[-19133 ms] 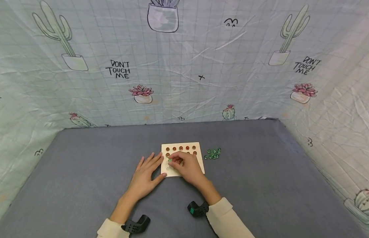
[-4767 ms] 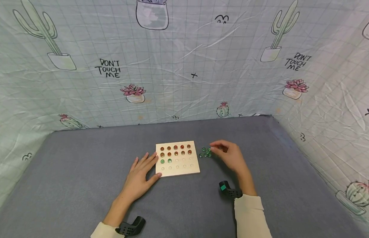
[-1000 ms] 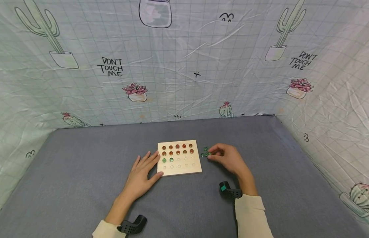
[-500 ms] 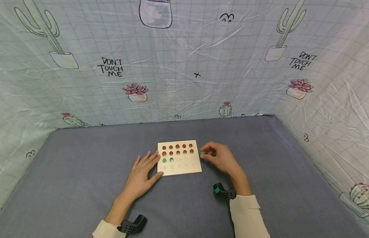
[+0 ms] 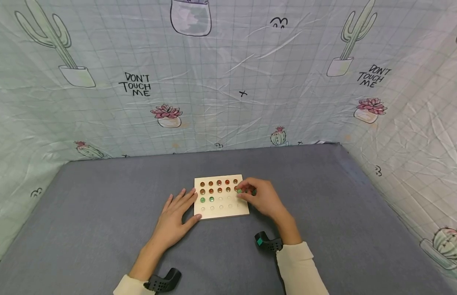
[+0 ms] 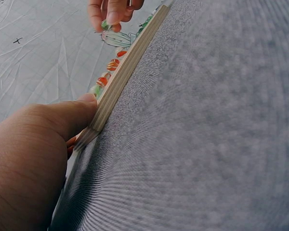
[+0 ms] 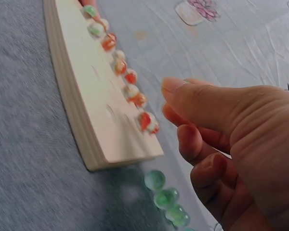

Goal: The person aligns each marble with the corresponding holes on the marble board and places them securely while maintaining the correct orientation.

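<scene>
A pale wooden board [image 5: 228,211] with rows of round hollows lies on the grey cloth. Orange-red marbles [image 5: 219,182] fill its two far rows, and two green marbles [image 5: 211,199] sit at the left of the third row. My left hand [image 5: 173,223] rests at the board's left side, fingers spread straight, its thumb touching the near left corner. Over the board's right side, my right hand [image 5: 263,198] pinches a green marble [image 6: 104,24] between thumb and fingers. In the right wrist view, the thumb hides this marble.
Several loose green marbles [image 7: 166,198] lie on the cloth just beyond the board's right end, mostly behind my right hand in the head view. A printed fabric wall [image 5: 213,90] with cactus drawings rises behind the grey cloth surface [image 5: 121,184].
My right hand has moved left from the loose green marbles to over the board's right side, carrying a green marble. The left hand has stayed against the board.
</scene>
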{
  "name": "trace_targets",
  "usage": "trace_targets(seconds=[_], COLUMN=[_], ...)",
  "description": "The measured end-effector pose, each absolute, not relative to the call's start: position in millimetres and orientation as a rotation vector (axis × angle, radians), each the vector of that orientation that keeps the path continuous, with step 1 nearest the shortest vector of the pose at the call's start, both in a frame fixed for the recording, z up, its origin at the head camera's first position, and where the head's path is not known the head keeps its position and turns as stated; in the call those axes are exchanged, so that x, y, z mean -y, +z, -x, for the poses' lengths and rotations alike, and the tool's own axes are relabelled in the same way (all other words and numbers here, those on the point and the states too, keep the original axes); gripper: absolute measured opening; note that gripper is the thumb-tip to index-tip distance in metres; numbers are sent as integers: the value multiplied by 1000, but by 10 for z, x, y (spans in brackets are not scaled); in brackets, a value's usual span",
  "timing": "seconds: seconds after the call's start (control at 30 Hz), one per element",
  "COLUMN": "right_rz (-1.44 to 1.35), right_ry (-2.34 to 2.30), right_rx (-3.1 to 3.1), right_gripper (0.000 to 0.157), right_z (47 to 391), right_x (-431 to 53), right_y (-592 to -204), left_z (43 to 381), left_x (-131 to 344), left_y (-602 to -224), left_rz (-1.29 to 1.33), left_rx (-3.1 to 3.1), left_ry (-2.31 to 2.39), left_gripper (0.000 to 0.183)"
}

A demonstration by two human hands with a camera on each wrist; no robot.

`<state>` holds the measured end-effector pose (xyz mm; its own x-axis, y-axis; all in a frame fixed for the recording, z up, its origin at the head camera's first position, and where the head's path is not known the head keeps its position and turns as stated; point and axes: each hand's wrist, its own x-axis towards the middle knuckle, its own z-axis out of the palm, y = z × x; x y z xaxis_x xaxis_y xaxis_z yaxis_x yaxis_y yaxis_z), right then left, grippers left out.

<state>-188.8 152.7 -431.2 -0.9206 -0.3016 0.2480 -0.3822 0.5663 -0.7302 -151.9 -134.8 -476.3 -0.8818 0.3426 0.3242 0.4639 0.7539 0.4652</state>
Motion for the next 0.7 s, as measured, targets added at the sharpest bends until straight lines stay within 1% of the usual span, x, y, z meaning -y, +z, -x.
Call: trace_targets(seconds=[0.7], right_rz=[-646], right_ry=[1274], right_rx=[2643], right_gripper=[13], right_z=[1879], right_x=[-1192], right_y=[-4404], left_z=[1514], left_x=[1341], left_y=[-4763], left_rz=[628], left_rx=[2740], left_ry=[-797], left_gripper=[66])
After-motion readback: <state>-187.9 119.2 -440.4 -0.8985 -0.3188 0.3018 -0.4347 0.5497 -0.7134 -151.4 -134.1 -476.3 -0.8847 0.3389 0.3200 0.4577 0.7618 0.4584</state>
